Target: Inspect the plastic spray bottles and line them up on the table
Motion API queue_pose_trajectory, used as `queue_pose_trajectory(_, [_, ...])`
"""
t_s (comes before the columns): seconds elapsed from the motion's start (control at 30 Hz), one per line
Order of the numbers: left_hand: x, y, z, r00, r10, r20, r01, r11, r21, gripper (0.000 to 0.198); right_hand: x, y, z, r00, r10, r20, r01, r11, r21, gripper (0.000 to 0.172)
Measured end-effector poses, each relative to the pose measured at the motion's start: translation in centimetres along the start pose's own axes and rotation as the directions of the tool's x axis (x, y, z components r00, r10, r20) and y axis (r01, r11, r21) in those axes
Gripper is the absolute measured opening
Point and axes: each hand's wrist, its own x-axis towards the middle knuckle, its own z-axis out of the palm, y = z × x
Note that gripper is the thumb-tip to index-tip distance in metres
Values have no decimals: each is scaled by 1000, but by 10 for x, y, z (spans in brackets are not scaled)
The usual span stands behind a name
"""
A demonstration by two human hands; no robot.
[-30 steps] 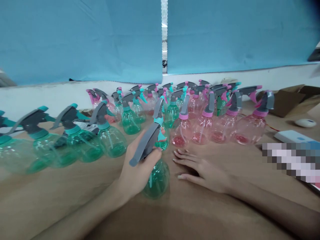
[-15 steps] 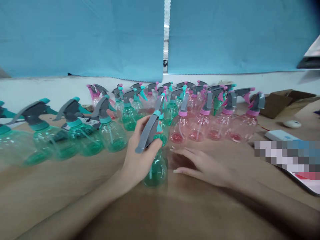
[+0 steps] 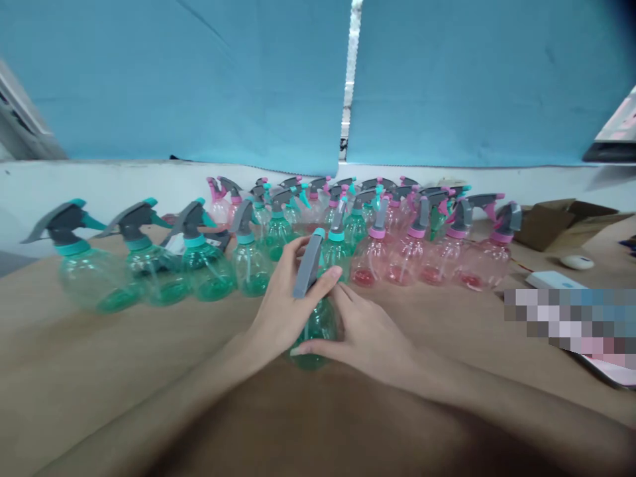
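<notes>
A green spray bottle (image 3: 314, 327) with a grey trigger head stands on the brown table (image 3: 124, 371) in front of me. My left hand (image 3: 283, 308) is wrapped round its neck and grey spray head. My right hand (image 3: 365, 331) is cupped against the bottle's round body from the right. Behind it stands a row of green spray bottles (image 3: 199, 262) on the left and pink spray bottles (image 3: 437, 255) on the right, with more bottles further back.
A blue curtain (image 3: 248, 79) hangs behind a white ledge. At the right lie a brown cardboard box (image 3: 556, 222), a small white object (image 3: 576, 262) and a flat white box (image 3: 551, 279). A blurred-out patch covers part of the right side.
My right hand has left the tabletop and closed on the green bottle's body. My left hand has turned the spray head more upright. The view has shifted a little to the left.
</notes>
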Motion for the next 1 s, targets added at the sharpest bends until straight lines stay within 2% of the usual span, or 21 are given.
queue_pose_trajectory(0.1, [-10,-8,-16,994,40,101,-42,999,18,64,2,-11,8,1000,-12,-14,11,1000,-14,66])
queue_pose_trajectory(0.17, [-19,-22,-27,981,101,163,-110,993,48,69,4,-15,11,1000,0,-5,-1,1000,-31,62])
queue_pose_trajectory(0.27, [-36,-53,-44,975,163,150,-173,983,59,66,13,-14,12,997,72,2,-72,994,-85,64])
queue_pose_trajectory(0.4, [-49,-91,-64,993,84,85,-101,970,223,47,34,-5,10,989,148,13,-145,982,-119,69])
queue_pose_trajectory(0.47, [-49,-100,-70,999,-30,32,21,969,244,38,47,1,9,983,182,26,-177,975,-135,70])
queue_pose_trajectory(0.53, [-48,-102,-72,995,-101,-16,102,966,236,33,59,6,11,981,195,16,-191,971,-143,68])
queue_pose_trajectory(0.6, [-47,-100,-71,992,-118,-35,123,964,238,30,69,10,14,983,183,0,-181,974,-138,69])
queue_pose_trajectory(0.7, [-48,-95,-68,991,-130,-2,126,957,261,26,82,11,19,987,161,-3,-159,977,-141,70])
queue_pose_trajectory(0.83, [-50,-93,-69,987,-150,62,126,950,286,22,95,7,22,980,197,-8,-195,961,-196,65])
queue_pose_trajectory(1.0, [-49,-96,-70,983,-173,66,149,951,272,22,103,0,22,976,220,-4,-215,951,-224,56])
